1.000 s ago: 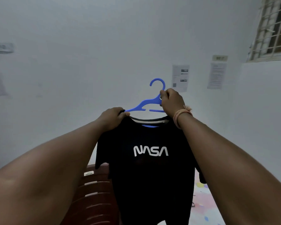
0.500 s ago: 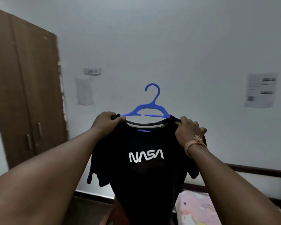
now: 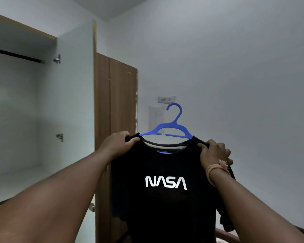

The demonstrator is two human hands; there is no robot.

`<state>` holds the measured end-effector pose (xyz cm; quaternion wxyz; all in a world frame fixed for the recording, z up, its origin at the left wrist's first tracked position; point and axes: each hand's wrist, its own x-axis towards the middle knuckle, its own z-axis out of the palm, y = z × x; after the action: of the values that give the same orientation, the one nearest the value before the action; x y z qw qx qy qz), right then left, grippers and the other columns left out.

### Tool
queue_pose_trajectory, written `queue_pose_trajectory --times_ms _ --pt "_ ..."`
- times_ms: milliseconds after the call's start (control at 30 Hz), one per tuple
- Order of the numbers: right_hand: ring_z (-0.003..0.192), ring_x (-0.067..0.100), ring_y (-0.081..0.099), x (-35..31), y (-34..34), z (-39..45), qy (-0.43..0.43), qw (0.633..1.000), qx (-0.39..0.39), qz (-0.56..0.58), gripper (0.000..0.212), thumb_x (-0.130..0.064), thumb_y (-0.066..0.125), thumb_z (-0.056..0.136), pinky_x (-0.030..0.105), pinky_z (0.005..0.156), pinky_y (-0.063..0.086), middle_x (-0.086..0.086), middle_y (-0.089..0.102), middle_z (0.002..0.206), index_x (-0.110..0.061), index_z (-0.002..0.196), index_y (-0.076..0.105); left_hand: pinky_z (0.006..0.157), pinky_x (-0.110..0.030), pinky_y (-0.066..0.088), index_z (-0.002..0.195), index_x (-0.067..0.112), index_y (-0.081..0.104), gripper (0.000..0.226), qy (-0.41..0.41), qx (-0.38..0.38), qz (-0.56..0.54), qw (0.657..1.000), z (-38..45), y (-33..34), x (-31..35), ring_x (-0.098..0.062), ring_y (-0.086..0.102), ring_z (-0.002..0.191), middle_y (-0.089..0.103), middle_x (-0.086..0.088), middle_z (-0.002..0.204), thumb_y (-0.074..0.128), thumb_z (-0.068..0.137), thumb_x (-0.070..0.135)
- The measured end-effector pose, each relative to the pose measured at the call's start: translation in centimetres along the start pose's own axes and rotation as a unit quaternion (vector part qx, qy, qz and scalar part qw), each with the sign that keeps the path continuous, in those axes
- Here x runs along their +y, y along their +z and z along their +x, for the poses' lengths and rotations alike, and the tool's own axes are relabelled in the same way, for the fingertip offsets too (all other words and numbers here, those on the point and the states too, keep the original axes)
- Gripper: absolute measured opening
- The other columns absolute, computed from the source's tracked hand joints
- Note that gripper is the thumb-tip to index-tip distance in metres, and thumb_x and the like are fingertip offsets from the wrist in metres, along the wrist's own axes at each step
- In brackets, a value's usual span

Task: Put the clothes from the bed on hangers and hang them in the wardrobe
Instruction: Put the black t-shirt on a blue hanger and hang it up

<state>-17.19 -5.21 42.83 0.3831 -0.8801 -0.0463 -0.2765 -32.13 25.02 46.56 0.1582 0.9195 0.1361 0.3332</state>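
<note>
Black cotton T-shirt with white NASA lettering hung on a blue plastic hanger, held up at chest height in front of the person, just right of the open wardrobe. Hanger arms sat inside the shoulders; hook stood upright and free above the collar.

Left hand: fingers curled and pinching the shirt's left shoulder over the hanger end. Right hand: fingers clamped on the other shoulder seam; a pale thread band circled that wrist.

Beyond the shirt, a brown wood-grain wardrobe door stood shut. To the left, the white wardrobe interior lay open, with a dark hanging rail running across its top, well apart from the hook.

Judgement: dressing the hanger looked done; step in hand was carrying the shirt to the rail. Next move would call for swinging the garment left, raising it, probably freeing one hand to take the hook's neck, and dropping the hook over the rail.
</note>
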Motion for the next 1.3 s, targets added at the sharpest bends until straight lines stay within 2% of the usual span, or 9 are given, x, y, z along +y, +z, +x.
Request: queue_pose_trajectory --times_ms 100,233,367,633,733,833,933,1100,1300 --pt "0.115 0.033 0.042 -4.5 4.1 -0.7 -0.024 0.999 -0.023 0.036 0.025 -0.046 0.049 0.098 0.047 0.096 0.035 0.008 0.052 0.117 -0.026 0.107 0.062 0.057 -0.030 0.040 0.074 0.025 0.055 0.049 -0.016 0.039 0.071 0.997 0.2 -2.6 -4.2 -0.016 0.061 0.069 0.063 0.008 0.070 0.054 0.089 0.071" --pt "0.117 0.033 0.042 -11.2 9.5 -2.1 -0.064 0.996 -0.034 0.060 0.025 -0.045 0.050 0.098 0.047 0.094 0.035 0.006 0.053 0.116 -0.027 0.109 0.062 0.060 -0.032 0.043 0.088 0.028 0.056 0.030 -0.010 0.060 0.159 0.985 0.6 -5.9 -10.6 -0.020 0.060 0.075 0.061 0.009 0.076 0.049 0.098 0.055" --pt "0.119 0.032 0.042 -18.3 14.8 -4.0 -0.104 0.990 -0.060 0.078 0.026 -0.047 0.049 0.098 0.048 0.095 0.036 0.006 0.053 0.119 -0.027 0.110 0.061 0.063 -0.036 0.040 0.091 0.023 0.055 0.023 -0.053 0.073 0.156 0.984 0.5 -9.5 -17.3 -0.025 0.056 0.080 0.060 0.001 0.083 0.051 0.102 0.043" --pt "0.120 0.033 0.041 -30.1 22.1 -9.2 -0.129 0.972 -0.147 0.130 0.036 -0.058 0.055 0.093 0.048 0.095 0.039 0.007 0.050 0.123 -0.031 0.114 0.065 0.069 -0.035 0.040 0.092 0.023 0.062 0.018 -0.176 0.089 0.157 0.968 -1.0 -18.1 -28.3 -0.027 0.059 0.090 0.065 -0.003 0.093 0.059 0.099 0.039" --pt "0.118 0.034 0.043 -33.6 23.6 -10.5 -0.147 0.962 -0.169 0.153 0.035 -0.060 0.058 0.091 0.047 0.095 0.044 0.007 0.048 0.121 -0.032 0.110 0.068 0.069 -0.035 0.040 0.089 0.023 0.060 0.022 -0.218 0.123 0.189 0.949 -1.4 -20.4 -30.6 -0.027 0.058 0.086 0.064 -0.001 0.089 0.058 0.099 0.042" --pt "0.116 0.037 0.047 -36.7 25.1 -10.8 -0.160 0.955 -0.183 0.170 0.041 -0.059 0.060 0.091 0.043 0.097 0.043 0.010 0.050 0.123 -0.025 0.112 0.068 0.067 -0.037 0.041 0.086 0.019 0.053 0.033 -0.222 0.195 0.248 0.923 -1.9 -21.9 -32.4 -0.030 0.053 0.083 0.059 -0.003 0.085 0.051 0.101 0.048" --pt "0.112 0.038 0.049 -39.6 27.4 -10.9 -0.188 0.948 -0.194 0.170 0.043 -0.056 0.061 0.092 0.038 0.094 0.042 0.014 0.052 0.121 -0.018 0.110 0.069 0.065 -0.038 0.041 0.083 0.019 0.049 0.037 -0.240 0.233 0.287 0.898 -2.5 -23.0 -34.5 -0.030 0.054 0.084 0.057 -0.003 0.084 0.047 0.100 0.052" --pt "0.115 0.039 0.048 -44.5 32.1 -11.9 -0.231 0.914 -0.234 0.238 0.028 -0.039 0.061 0.096 0.036 0.094 0.043 0.016 0.050 0.120 -0.014 0.108 0.066 0.062 -0.037 0.040 0.085 0.018 0.050 0.039 -0.274 0.270 0.327 0.863 -3.0 -25.1 -38.1 -0.028 0.055 0.082 0.060 -0.004 0.087 0.045 0.100 0.054" --pt "0.112 0.041 0.049 -51.0 37.5 -12.2 -0.259 0.892 -0.251 0.272 0.016 -0.023 0.059 0.097 0.035 0.092 0.044 0.019 0.048 0.118 -0.013 0.108 0.065 0.071 -0.039 0.048 0.084 0.019 0.049 0.042 -0.309 0.289 0.353 0.834 -2.0 -28.1 -41.3 -0.031 0.061 0.091 0.063 -0.007 0.092 0.051 0.096 0.059"
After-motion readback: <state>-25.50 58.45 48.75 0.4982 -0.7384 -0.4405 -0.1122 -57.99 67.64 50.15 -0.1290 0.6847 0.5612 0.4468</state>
